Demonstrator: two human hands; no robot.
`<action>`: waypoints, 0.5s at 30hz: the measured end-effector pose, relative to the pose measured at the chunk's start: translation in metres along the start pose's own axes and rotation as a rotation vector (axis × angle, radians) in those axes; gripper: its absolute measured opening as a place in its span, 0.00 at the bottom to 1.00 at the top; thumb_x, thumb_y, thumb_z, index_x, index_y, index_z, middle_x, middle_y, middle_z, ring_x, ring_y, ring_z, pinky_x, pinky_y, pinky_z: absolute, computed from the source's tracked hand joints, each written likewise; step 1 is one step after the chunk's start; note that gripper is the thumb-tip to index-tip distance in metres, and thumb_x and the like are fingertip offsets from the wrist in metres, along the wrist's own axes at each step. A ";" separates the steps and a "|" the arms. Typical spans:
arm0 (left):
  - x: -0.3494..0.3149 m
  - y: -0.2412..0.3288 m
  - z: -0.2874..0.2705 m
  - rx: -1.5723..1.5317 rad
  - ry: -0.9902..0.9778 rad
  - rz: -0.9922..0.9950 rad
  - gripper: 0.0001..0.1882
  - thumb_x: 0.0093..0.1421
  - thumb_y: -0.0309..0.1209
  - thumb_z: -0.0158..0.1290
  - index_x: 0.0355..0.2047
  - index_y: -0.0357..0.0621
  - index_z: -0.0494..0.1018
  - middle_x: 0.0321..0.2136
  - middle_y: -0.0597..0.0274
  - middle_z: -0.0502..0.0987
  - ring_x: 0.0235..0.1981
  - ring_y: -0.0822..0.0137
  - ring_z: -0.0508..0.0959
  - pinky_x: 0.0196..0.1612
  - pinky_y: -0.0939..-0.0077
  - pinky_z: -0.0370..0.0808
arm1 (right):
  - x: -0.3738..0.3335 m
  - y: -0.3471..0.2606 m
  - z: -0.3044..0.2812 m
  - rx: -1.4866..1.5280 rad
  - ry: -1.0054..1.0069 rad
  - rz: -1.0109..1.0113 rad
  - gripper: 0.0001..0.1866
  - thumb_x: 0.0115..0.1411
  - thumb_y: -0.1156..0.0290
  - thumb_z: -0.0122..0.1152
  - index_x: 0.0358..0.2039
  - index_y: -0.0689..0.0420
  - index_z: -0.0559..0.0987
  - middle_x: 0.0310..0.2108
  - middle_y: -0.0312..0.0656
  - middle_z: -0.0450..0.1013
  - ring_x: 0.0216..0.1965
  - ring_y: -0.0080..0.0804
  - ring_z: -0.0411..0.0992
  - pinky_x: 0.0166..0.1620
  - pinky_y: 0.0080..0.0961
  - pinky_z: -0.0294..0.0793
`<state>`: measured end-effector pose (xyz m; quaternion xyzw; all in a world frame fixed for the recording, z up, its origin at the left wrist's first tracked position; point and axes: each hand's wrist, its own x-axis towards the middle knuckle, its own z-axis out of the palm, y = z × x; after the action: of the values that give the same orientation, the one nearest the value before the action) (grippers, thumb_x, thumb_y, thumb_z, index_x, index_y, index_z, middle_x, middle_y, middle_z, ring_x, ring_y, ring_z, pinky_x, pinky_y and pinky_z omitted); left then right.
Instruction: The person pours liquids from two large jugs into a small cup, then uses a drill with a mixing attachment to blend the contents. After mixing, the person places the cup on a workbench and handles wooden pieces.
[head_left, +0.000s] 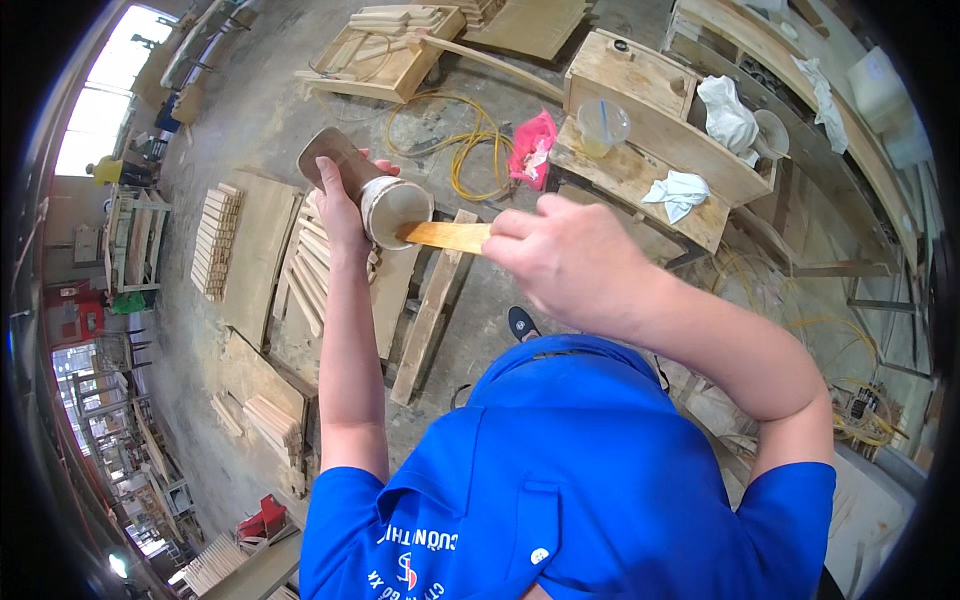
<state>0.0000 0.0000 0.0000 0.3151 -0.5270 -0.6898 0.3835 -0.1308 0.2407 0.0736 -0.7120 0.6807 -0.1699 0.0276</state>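
My left hand (344,212) is closed around a whitish cup (377,207), tilted so that its round mouth faces right. Against its far side is a brown piece (338,155) with a flared, rounded end; whether it is joined to the cup I cannot tell. In my right hand (562,262) is a flat wooden stick (450,236), pinched near one end. The stick's other end reaches into the mouth of the cup. What the cup contains is hard to make out.
Stacked wooden slats (308,265) lie on boards to the left. A yellow hose (468,150) coils on the floor near a pink bag (532,148). On a wooden bench (640,180) at right stand a clear plastic cup (603,125) and a white cloth (677,193).
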 end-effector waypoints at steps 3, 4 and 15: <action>-0.003 0.004 0.006 0.110 0.036 0.050 0.29 0.64 0.52 0.36 0.39 0.33 0.66 0.25 0.50 0.75 0.27 0.62 0.77 0.33 0.70 0.76 | 0.000 0.008 -0.012 -0.066 0.135 -0.045 0.08 0.46 0.72 0.55 0.29 0.53 0.75 0.31 0.34 0.71 0.28 0.34 0.69 0.26 0.26 0.73; -0.006 0.004 0.013 0.160 0.040 0.049 0.29 0.64 0.52 0.36 0.39 0.33 0.66 0.25 0.51 0.75 0.26 0.62 0.77 0.33 0.71 0.76 | 0.001 0.012 -0.015 -0.088 0.165 -0.066 0.06 0.46 0.72 0.55 0.27 0.54 0.75 0.29 0.35 0.70 0.28 0.35 0.70 0.25 0.27 0.73; -0.039 -0.002 0.048 0.173 0.027 0.195 0.29 0.64 0.51 0.34 0.42 0.33 0.65 0.28 0.49 0.75 0.33 0.58 0.77 0.38 0.66 0.75 | -0.028 0.053 -0.008 0.302 -0.074 0.008 0.08 0.48 0.74 0.52 0.30 0.56 0.75 0.30 0.41 0.71 0.32 0.41 0.72 0.35 0.35 0.73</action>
<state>-0.0211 0.0570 0.0115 0.3033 -0.6075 -0.5969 0.4274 -0.1843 0.2657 0.0615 -0.7027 0.6489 -0.2439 0.1600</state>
